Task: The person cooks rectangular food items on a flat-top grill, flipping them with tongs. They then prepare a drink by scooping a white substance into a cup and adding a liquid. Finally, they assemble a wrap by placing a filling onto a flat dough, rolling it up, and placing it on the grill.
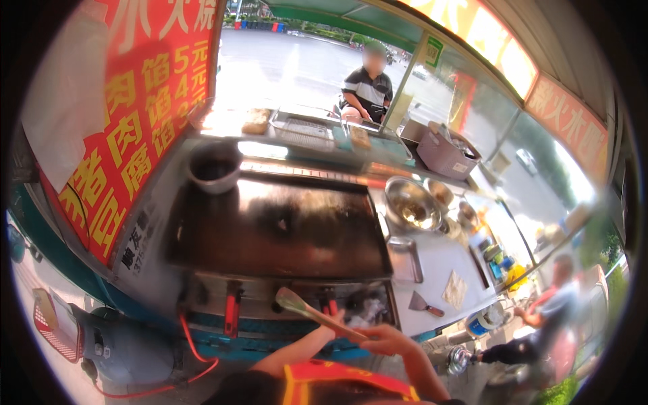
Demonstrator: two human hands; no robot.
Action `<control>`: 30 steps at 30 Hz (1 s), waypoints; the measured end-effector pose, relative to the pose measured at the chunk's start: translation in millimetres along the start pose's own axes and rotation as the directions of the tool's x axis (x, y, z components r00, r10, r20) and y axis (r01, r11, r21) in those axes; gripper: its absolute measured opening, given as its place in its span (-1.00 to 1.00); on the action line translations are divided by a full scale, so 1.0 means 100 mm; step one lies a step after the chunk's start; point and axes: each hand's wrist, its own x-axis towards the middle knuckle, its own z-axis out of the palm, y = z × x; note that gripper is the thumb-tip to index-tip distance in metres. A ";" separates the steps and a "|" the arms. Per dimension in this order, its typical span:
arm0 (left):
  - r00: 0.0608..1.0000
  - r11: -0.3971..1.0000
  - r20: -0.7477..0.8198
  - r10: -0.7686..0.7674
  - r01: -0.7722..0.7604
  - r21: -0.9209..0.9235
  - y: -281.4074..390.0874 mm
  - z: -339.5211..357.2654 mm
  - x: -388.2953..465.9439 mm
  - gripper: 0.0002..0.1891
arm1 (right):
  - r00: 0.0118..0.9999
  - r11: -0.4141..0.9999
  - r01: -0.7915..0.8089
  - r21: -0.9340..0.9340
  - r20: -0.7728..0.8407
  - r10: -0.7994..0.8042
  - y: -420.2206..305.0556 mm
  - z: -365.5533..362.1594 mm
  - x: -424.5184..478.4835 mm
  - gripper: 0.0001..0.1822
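Note:
My right hand (387,340) grips the handle of a long wooden tool with a flat, paddle-like head (291,299), which points up and left over the griddle's front. My left hand (331,326) is at the right-hand red handle (330,307) on the griddle's front; the wooden tool crosses in front of it, and whether its fingers close on the handle is hidden. To the left, a second red handle (232,310) juts out. Beyond both hands lies a dark, oily flat griddle (273,248), with a deep pot (215,169) at its back left corner.
On the right counter (430,263) are a metal bowl (412,202), a metal tray (405,259), a scraper (425,305) and a flat pale piece (455,289). A gas cylinder (131,344) with a red hose (190,334) stands lower left. One person (368,88) faces the stall; another (552,304) sits right.

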 end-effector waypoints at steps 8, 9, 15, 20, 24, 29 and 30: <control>0.998 1.000 0.052 -0.020 0.020 0.011 -0.06 -0.09 0.20 -0.70 | 0.998 0.978 -0.055 0.201 -0.009 0.058 0.16 0.09 -0.39 -0.53; 0.998 0.999 0.053 -0.030 0.029 0.017 -0.04 -0.04 0.13 -0.70 | 0.998 0.979 -0.046 0.200 -0.020 0.052 0.18 0.10 -0.42 -0.53; 0.999 0.997 -0.033 -0.011 0.013 0.076 0.15 0.15 -0.46 -0.71 | 0.962 0.950 0.123 0.287 -0.272 -0.042 0.01 -0.05 -0.38 -0.57; 1.000 0.998 -0.023 0.020 -0.018 0.056 0.21 0.18 -0.58 -0.68 | 0.740 0.889 0.384 0.251 -0.660 -0.133 -0.31 -0.90 -0.01 -0.68; 1.000 0.999 0.010 0.007 -0.007 0.040 0.17 0.21 -0.52 -0.67 | 0.664 0.870 0.444 0.214 -0.731 -0.159 -0.71 -1.76 0.46 -0.72; 1.000 0.996 0.028 -0.013 0.011 0.083 0.12 0.28 -0.52 -0.70 | 0.684 0.926 0.345 0.152 -0.717 -0.137 -0.93 -2.20 0.72 -0.72; 0.999 0.995 0.036 -0.018 0.015 0.095 0.11 0.26 -0.50 -0.71 | 0.695 0.917 0.364 0.163 -0.703 -0.151 -0.92 -2.03 0.70 -0.73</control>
